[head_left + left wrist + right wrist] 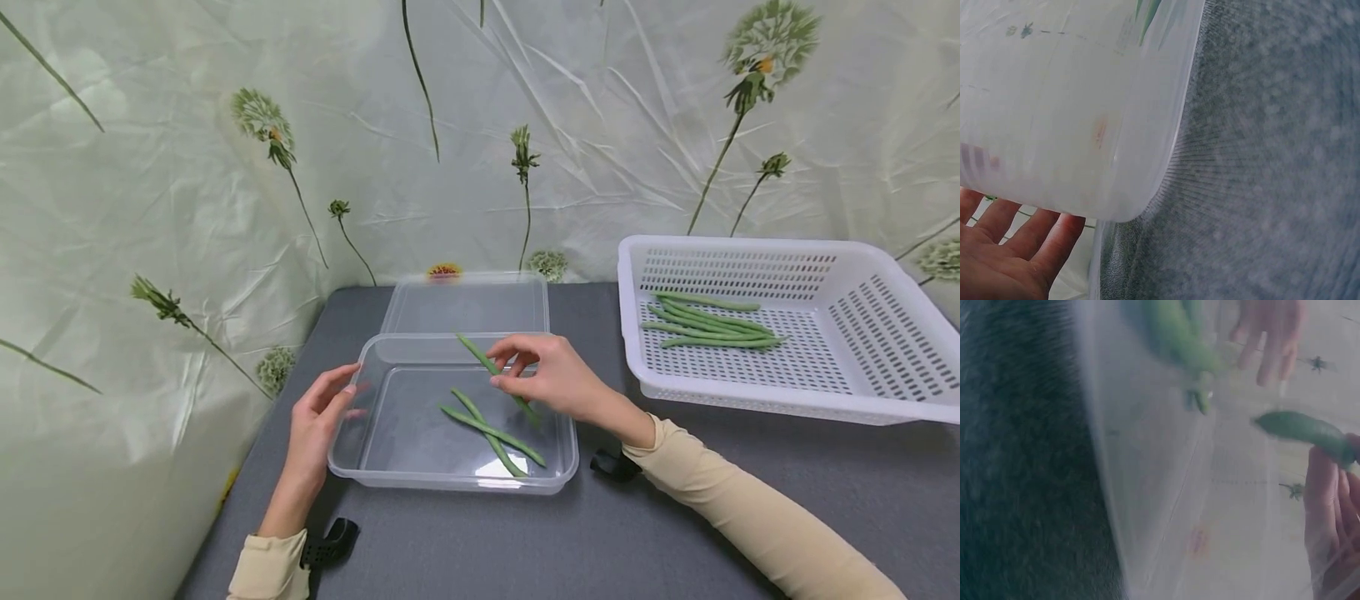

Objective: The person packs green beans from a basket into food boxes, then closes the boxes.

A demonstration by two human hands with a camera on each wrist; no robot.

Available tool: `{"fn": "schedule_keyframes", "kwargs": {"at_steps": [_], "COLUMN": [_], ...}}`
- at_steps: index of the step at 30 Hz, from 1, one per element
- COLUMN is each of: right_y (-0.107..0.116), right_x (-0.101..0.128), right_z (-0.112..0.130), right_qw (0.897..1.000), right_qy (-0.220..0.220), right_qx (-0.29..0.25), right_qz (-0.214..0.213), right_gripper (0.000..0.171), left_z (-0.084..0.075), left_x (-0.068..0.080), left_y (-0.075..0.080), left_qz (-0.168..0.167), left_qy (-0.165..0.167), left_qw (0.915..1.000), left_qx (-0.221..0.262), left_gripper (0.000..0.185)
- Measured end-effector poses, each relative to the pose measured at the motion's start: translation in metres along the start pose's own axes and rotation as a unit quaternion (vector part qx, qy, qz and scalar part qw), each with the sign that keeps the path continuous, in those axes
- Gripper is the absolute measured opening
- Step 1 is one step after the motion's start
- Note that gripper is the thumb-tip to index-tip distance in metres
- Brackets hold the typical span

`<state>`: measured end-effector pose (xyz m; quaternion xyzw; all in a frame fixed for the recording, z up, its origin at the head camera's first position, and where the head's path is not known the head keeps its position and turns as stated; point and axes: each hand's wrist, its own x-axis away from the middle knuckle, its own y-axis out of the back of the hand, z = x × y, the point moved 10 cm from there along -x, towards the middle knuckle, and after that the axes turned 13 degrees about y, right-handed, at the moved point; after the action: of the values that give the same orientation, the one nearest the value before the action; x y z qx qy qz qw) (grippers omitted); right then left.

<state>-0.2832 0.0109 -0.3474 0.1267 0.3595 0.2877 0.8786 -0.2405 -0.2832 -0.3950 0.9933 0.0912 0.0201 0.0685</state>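
My right hand (558,375) pinches a green bean (477,353) between thumb and fingers, above the right part of a clear plastic container (390,481). The bean slants, its lower end toward the container's right side. Two more green beans (510,442) lie crossed on the container's floor. My left hand (311,429) is at the container's left side, fingertips against the wall and nothing gripped. In the left wrist view, its fingers (1060,247) stretch out along the container's edge. Through the cloudy plastic in the right wrist view shows the held bean's tip (1291,425).
Right of the container stands a white perforated basket (750,400) with several green beans (712,325) inside. A clear lid (468,304) lies behind the container. The grey cloth table (480,550) meets a flower-printed curtain (450,192) at the back and left.
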Motion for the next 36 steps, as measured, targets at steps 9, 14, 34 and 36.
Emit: {"fn": "schedule_keyframes", "kwargs": {"at_steps": [9,14,34,36], "right_y": [-0.014,-0.015,-0.01,-0.01], "right_x": [-0.003,-0.003,0.004,0.005], "right_z": [0.001,0.0,0.003,0.003], "right_qw": [0.991,0.989,0.996,0.997], "right_qy": [0.015,0.008,0.032,0.031], "right_qx": [0.112,0.124,0.071,0.049], "right_qz": [0.072,0.079,0.052,0.06], "right_gripper": [0.021,0.02,0.01,0.011], "left_z": [-0.003,-0.002,0.002,0.001], "left_x": [0.0,-0.001,0.001,0.001], "left_y": [0.003,0.003,0.003,0.002], "left_qz": [-0.002,-0.004,-0.016,-0.014], "left_qy": [0.0,0.002,0.012,0.01], "left_qw": [1.0,1.0,0.9994,0.9995], "left_qx": [0.005,0.001,-0.027,-0.027], "left_gripper": [0.034,0.034,0.033,0.033]}}
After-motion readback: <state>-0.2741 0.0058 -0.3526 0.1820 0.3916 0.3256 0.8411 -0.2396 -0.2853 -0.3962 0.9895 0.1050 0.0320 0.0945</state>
